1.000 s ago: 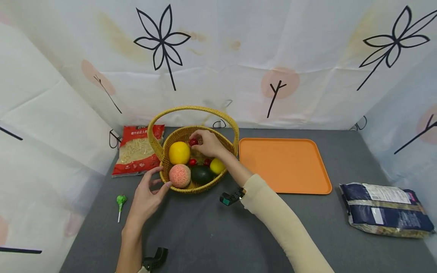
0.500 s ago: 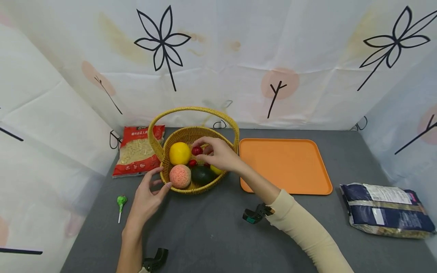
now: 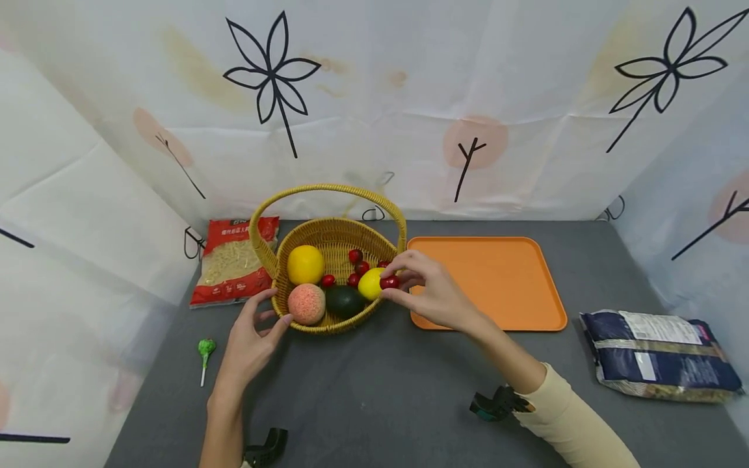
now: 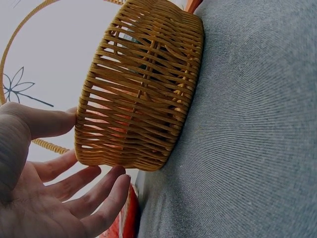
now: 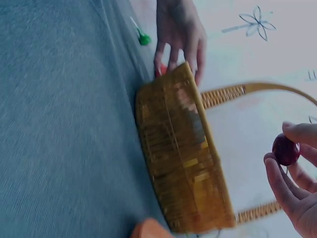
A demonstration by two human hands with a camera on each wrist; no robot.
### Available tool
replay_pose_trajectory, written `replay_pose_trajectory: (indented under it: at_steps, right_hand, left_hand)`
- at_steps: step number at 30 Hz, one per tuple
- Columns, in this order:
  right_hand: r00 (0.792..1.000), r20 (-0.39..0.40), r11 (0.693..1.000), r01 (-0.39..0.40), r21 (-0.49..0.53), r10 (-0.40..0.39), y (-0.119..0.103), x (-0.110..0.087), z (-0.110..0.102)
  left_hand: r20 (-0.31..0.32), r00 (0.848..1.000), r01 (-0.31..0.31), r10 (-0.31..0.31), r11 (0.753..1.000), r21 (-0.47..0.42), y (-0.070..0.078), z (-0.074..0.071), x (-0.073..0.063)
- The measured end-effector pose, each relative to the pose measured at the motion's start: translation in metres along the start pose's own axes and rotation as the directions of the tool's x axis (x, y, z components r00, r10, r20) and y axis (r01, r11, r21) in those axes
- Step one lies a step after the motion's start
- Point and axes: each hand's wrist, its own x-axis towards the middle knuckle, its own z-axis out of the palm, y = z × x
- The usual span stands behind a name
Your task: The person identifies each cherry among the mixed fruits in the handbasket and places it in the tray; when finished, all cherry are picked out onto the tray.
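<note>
Over the right rim of the yellow wicker basket (image 3: pixel 333 232), my right hand (image 3: pixel 435 292) pinches a dark red cherry (image 3: pixel 389 282) between thumb and fingertips. The right wrist view shows this cherry (image 5: pixel 286 149) with a thin stem. My left hand (image 3: pixel 250 344) holds the basket's left rim, thumb and fingers spread along it. Inside the basket lie a yellow round fruit (image 3: pixel 305 264), a pinkish peach (image 3: pixel 307 303), a dark green avocado (image 3: pixel 344 301), a lemon (image 3: pixel 368 285) and several more cherries (image 3: pixel 355 256). My right fingers partly cover the lemon's side.
An orange tray (image 3: pixel 491 286) lies right of the basket. Behind its left side is a red pasta bag (image 3: pixel 231 263). A green lollipop (image 3: pixel 205 351) lies at the left, and a dark blue food bag (image 3: pixel 661 356) at the far right. Printed cloth walls (image 3: pixel 374 149) surround the grey table.
My right hand has lifted the cherry from the basket's middle and carried it right, over the rim. The other cherries have come into sight. My left hand stays on the rim.
</note>
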Motion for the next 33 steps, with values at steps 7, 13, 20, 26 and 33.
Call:
replay_pose_trajectory:
  at_steps: [7,13,20,26,33]
  right_hand:
    - [0.993,-0.121,0.999,-0.021,-0.038,0.016,0.018,-0.018,-0.031]
    - [0.986,-0.164,0.998,-0.039,-0.057,0.029,0.041,-0.022,-0.049]
    - [0.963,-0.174,0.979,-0.204,0.020,0.204,0.073,-0.017,-0.061]
    - [0.931,-0.146,0.941,-0.338,0.009,0.336,0.096,-0.007,-0.061]
    - [0.935,-0.112,0.933,-0.347,-0.093,0.337,0.121,0.014,-0.056]
  left_hand:
    - [-0.002,1.000,0.001,-0.001,1.000,-0.005,0.000,0.000,0.000]
    - [-0.007,1.000,-0.007,0.007,1.000,-0.005,0.000,0.000,0.001]
    - [-0.012,0.999,-0.030,0.030,1.000,-0.006,0.001,0.001,0.001]
    - [-0.006,1.000,-0.028,0.028,1.000,-0.010,0.001,0.000,0.001]
    - [-0.007,0.999,-0.033,0.033,0.999,-0.011,-0.001,0.001,0.001]
